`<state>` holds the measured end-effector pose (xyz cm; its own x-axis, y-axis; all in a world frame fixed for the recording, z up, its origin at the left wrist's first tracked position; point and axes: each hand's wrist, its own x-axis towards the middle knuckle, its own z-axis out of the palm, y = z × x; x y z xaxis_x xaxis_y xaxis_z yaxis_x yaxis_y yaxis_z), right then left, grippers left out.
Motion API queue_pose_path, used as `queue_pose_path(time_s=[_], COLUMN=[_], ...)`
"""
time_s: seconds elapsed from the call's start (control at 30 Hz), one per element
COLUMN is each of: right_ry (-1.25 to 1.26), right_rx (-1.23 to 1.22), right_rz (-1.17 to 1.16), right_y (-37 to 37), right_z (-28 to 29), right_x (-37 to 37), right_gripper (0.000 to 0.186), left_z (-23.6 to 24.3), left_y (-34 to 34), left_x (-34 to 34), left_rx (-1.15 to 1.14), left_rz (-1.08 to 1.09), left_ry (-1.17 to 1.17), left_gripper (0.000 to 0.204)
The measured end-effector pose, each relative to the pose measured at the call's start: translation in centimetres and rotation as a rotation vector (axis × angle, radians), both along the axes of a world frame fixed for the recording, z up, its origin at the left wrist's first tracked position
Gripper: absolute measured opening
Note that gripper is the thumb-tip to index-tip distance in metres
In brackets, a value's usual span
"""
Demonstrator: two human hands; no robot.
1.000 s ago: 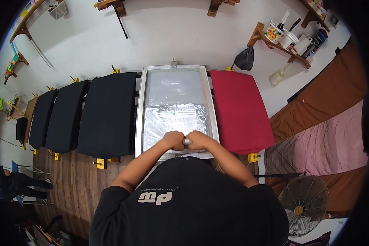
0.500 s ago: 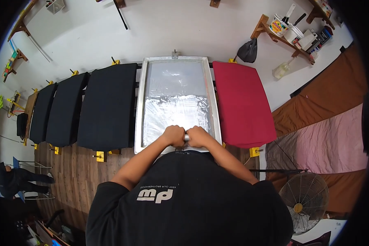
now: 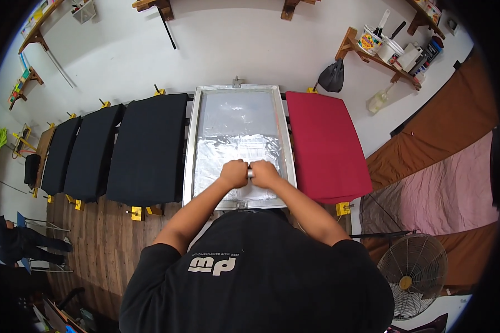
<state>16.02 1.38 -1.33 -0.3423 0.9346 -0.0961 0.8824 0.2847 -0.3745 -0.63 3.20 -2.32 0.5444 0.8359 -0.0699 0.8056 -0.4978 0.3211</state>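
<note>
A printing screen (image 3: 240, 119) in a silver metal frame lies straight in front of me, with wet-looking, shiny white streaks over its nearer half. Both fists are wrapped round a squeegee (image 3: 250, 173), of which only a short silver piece shows between them. My left hand (image 3: 235, 173) grips it on the left side and my right hand (image 3: 264, 174) on the right, almost touching. They are over the near part of the mesh, inside the frame. The squeegee's blade is hidden beneath my hands.
Black-covered boards (image 3: 149, 147) stand in a row to the left; a red-covered board (image 3: 329, 147) is close on the right. Yellow clamps (image 3: 138, 213) stick out below them. A caged fan (image 3: 411, 277) stands at lower right. Another person (image 3: 28, 241) is at far left. Shelves (image 3: 380, 60) hold tubs.
Both hands have moved away from me with the squeegee, farther up the screen. The near edge of the frame and its metal fitting now show below them. The view has shifted slightly.
</note>
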Motion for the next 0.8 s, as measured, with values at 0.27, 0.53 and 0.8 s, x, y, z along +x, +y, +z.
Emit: queue_pose_path(time_s=[0.27, 0.53, 0.8], right_ry=[-0.075, 0.001, -0.082], right_rx=[-0.16, -0.067, -0.173], right_rz=[0.145, 0.11, 0.152], right_y=[-5.0, 2.7, 0.5], right_z=[0.5, 1.1, -0.3], right_x=[0.2, 1.3, 0.9], right_gripper=[0.023, 0.021, 0.018], left_z=[1.1, 3.1, 0.9], left_y=[-4.9, 2.0, 0.2], left_x=[-0.9, 0.4, 0.0], left_rx=[-0.134, -0.179, -0.234], left_rz=[-0.112, 0.039, -0.034], left_ry=[0.072, 0.112, 0.129], left_gripper=[0.025, 0.022, 0.026])
